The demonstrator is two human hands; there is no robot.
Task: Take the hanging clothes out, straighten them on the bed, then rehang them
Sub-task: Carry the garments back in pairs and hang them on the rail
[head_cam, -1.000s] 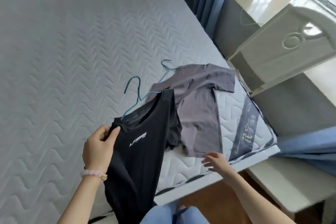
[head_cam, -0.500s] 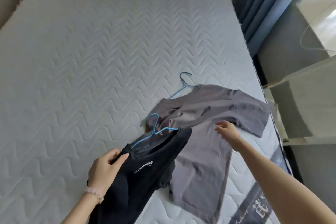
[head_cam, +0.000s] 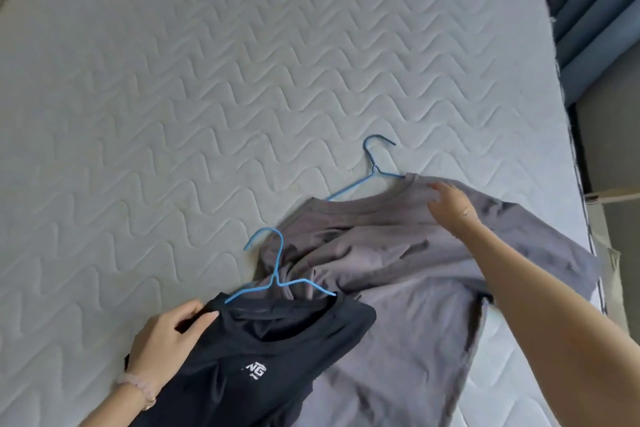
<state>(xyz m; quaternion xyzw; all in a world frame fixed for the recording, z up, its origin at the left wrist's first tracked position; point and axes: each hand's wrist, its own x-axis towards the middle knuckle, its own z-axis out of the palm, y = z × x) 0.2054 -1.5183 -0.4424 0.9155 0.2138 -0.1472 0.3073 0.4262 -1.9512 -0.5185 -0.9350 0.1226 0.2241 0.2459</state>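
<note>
A black T-shirt (head_cam: 249,364) with a white logo hangs on a blue wire hanger (head_cam: 277,274) at the bottom centre. My left hand (head_cam: 166,340) grips its left shoulder. A grey T-shirt (head_cam: 391,274) lies crumpled on the quilted mattress (head_cam: 173,97), on its own blue wire hanger (head_cam: 372,170), whose hook pokes out past the collar. My right hand (head_cam: 450,204) reaches over the grey shirt, with its fingers on the cloth just below the collar. Whether the fingers pinch the fabric is unclear.
Blue curtains (head_cam: 595,10) hang beyond the mattress's right edge, with a dark gap and pale furniture (head_cam: 613,198) below them. The black shirt's right shoulder overlaps the grey shirt. Bare mattress stretches to the left and far side.
My right hand has moved up the grey shirt from its middle to the collar area. My left hand keeps holding the black shirt's shoulder. The view has shifted closer over the bed.
</note>
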